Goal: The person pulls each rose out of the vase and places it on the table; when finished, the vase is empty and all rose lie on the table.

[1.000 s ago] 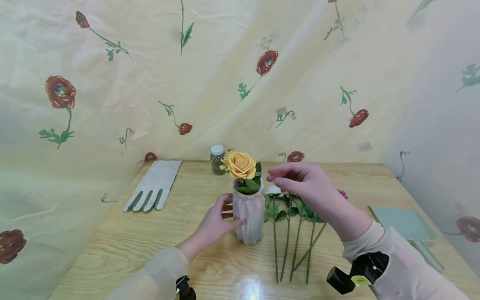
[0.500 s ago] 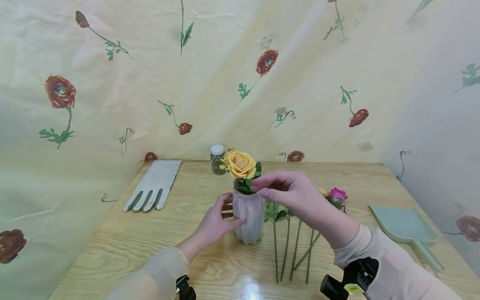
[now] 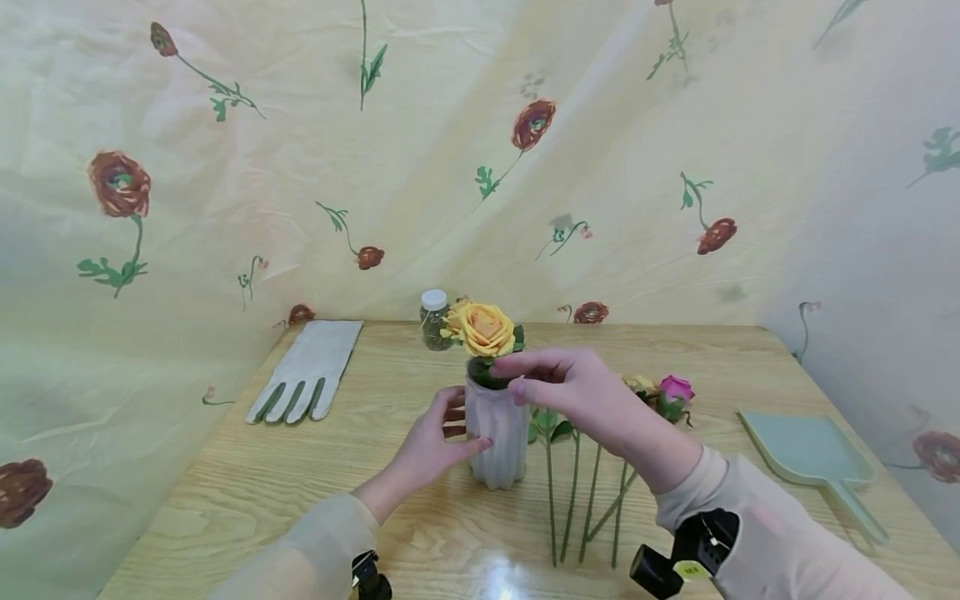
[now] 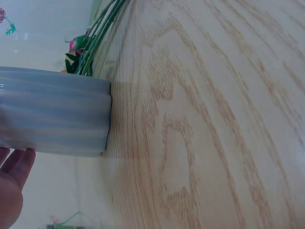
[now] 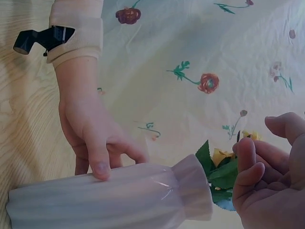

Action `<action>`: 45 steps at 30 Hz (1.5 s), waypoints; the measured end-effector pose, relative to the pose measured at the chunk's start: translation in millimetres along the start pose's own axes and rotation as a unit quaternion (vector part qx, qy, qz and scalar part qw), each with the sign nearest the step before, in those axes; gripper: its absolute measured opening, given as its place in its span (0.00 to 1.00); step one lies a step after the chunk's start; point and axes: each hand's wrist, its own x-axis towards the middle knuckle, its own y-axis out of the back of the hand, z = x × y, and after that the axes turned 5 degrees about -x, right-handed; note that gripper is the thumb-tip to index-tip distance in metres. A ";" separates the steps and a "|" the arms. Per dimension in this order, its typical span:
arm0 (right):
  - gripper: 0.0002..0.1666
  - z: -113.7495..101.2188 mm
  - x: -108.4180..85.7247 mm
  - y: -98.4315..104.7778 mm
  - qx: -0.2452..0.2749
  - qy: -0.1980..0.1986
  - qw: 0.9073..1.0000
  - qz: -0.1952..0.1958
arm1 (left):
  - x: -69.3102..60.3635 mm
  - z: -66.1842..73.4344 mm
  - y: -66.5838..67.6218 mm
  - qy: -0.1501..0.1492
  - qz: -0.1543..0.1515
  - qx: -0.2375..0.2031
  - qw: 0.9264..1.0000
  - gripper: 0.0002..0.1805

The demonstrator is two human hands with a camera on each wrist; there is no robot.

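An off-white fluted vase [image 3: 497,437] stands upright on the wooden table, a yellow rose [image 3: 486,329] with green leaves rising from its mouth. My left hand [image 3: 437,437] holds the vase's left side, thumb across the front; the left wrist view catches only some fingers [image 4: 21,164] beside it. Next to the vase's rim is my right hand [image 3: 577,396], by the rose's leaves [image 5: 224,175]. In the right wrist view its fingers are bent, with the thumb apart from them; whether they touch the leaves I cannot tell.
Several cut flower stems [image 3: 573,500] lie right of the vase, with a magenta rose [image 3: 677,388] among their heads. Farther right is a pale green dustpan [image 3: 810,446]. A white glove [image 3: 311,371] lies at the left, and a white-lidded jar [image 3: 434,321] stands behind the vase.
My right hand has moved left and slightly down to the vase's mouth. The yellow rose has shifted slightly to the right. My left hand has stayed on the vase.
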 end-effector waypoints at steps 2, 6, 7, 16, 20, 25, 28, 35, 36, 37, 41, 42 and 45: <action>0.20 0.9 1.2 1.2 -0.009 -0.011 1.000 0.012 | -0.2 0.0 0.0 0.001 0.000 0.001 1.000 0.37; 0.19 4.2 4.5 1.4 -0.025 -0.022 0.999 0.033 | 0.6 -1.5 -0.5 0.004 0.001 -0.002 1.000 0.38; 0.19 4.9 5.2 1.2 -0.028 -0.024 0.999 0.036 | 1.0 -2.1 -0.5 0.005 0.001 -0.003 1.000 0.38; 0.19 12.4 16.1 -2.2 -0.043 -0.029 0.997 0.048 | 3.0 -4.8 -0.4 0.004 0.001 -0.006 1.000 0.38; 0.19 13.2 20.7 -2.6 -0.053 -0.038 0.997 0.048 | 2.3 -3.5 -0.4 0.003 0.001 -0.007 1.000 0.39; 0.19 12.8 26.7 -4.0 -0.068 -0.048 0.995 0.053 | 1.6 -0.8 -0.5 0.002 0.001 -0.010 1.000 0.39; 0.18 11.7 30.8 -5.3 -0.074 -0.049 0.994 0.060 | 2.3 -1.4 -0.4 0.000 0.002 -0.008 1.000 0.39; 0.18 7.9 38.9 -7.3 -0.067 -0.075 0.992 0.075 | 2.9 -3.0 0.0 -0.004 0.002 0.001 1.000 0.38; 0.18 7.3 39.8 -7.8 -0.066 -0.083 0.991 0.076 | 2.6 -3.1 0.0 -0.003 0.002 0.002 1.000 0.38; 0.18 7.0 41.0 -8.5 -0.063 -0.090 0.991 0.078 | 2.4 -3.3 0.0 -0.002 0.003 0.001 1.000 0.38; 0.17 6.9 45.4 -10.6 -0.047 -0.098 0.991 0.084 | 2.3 -4.7 -0.1 0.000 0.004 -0.001 1.000 0.38; 0.17 6.9 46.1 -10.9 -0.043 -0.098 0.990 0.087 | 2.5 -5.1 -0.1 -0.001 0.004 -0.001 1.000 0.38; 0.16 7.4 47.4 -10.8 -0.040 -0.094 0.990 0.094 | 3.1 -5.6 0.0 -0.008 0.004 -0.002 1.000 0.38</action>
